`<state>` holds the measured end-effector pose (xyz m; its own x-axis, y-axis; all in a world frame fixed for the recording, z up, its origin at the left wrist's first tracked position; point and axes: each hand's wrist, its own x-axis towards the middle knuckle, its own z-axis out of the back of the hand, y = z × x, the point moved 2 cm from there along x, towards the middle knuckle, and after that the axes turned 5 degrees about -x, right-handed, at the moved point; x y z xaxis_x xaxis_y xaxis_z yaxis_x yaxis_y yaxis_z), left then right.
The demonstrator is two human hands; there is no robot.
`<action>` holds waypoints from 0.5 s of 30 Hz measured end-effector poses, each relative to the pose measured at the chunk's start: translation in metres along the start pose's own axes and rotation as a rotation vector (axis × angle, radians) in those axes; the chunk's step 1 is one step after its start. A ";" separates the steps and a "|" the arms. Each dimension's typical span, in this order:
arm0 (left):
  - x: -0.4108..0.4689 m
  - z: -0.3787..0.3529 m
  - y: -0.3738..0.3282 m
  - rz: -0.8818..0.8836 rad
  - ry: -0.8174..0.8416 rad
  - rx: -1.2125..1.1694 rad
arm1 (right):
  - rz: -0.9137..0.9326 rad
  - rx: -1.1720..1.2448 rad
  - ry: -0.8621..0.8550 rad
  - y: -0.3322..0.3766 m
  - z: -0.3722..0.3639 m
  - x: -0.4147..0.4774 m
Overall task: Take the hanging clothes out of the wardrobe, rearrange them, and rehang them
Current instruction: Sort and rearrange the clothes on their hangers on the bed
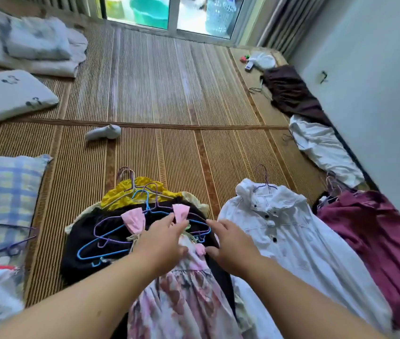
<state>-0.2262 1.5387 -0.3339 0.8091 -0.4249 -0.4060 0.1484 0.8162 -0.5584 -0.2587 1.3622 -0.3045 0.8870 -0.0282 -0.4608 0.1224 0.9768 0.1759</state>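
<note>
Beyond the glass, a teal basin (148, 11) and a mesh basket (218, 17), contents unclear. The pink floral strap dress (181, 289) lies on hangered clothes on the woven mat (169, 94). The left hand (162, 243) and right hand (230, 245) rest on its bodice, fingers loosely extended, gripping nothing.

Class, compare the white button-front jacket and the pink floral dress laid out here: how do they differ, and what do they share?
The white jacket is plain with dark buttons; the floral dress is printed, with pink straps. The left hand and right hand touch the dress's top; the jacket lies untouched. The dress rests on a black garment, the jacket's collar on the woven mat. Both lie flat, tops away from the person.
</note>
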 end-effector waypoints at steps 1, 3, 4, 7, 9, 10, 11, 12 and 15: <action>-0.008 0.001 -0.018 -0.045 -0.009 0.012 | -0.018 0.028 -0.007 -0.005 0.007 -0.017; -0.023 0.001 -0.051 -0.121 -0.007 0.035 | -0.052 0.109 -0.018 -0.015 0.018 -0.052; -0.031 0.001 -0.066 -0.148 0.004 0.043 | -0.066 0.140 -0.027 -0.021 0.022 -0.071; -0.053 0.004 -0.104 -0.240 0.032 0.088 | -0.115 0.170 -0.057 -0.044 0.034 -0.123; -0.066 0.006 -0.131 -0.304 0.032 0.127 | -0.163 0.183 -0.088 -0.066 0.042 -0.157; -0.071 0.008 -0.142 -0.314 0.033 0.141 | -0.185 0.194 -0.103 -0.078 0.046 -0.171; -0.077 0.007 -0.158 -0.329 0.035 0.172 | -0.210 0.207 -0.122 -0.092 0.051 -0.189; -0.080 0.005 -0.173 -0.348 0.036 0.207 | -0.232 0.215 -0.132 -0.106 0.055 -0.205; -0.091 -0.008 -0.221 -0.385 0.058 0.272 | -0.297 0.238 -0.146 -0.150 0.060 -0.251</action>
<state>-0.3366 1.3942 -0.1793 0.6337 -0.7318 -0.2508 0.5812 0.6644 -0.4699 -0.4734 1.2097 -0.1630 0.8496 -0.3482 -0.3963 0.4670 0.8458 0.2581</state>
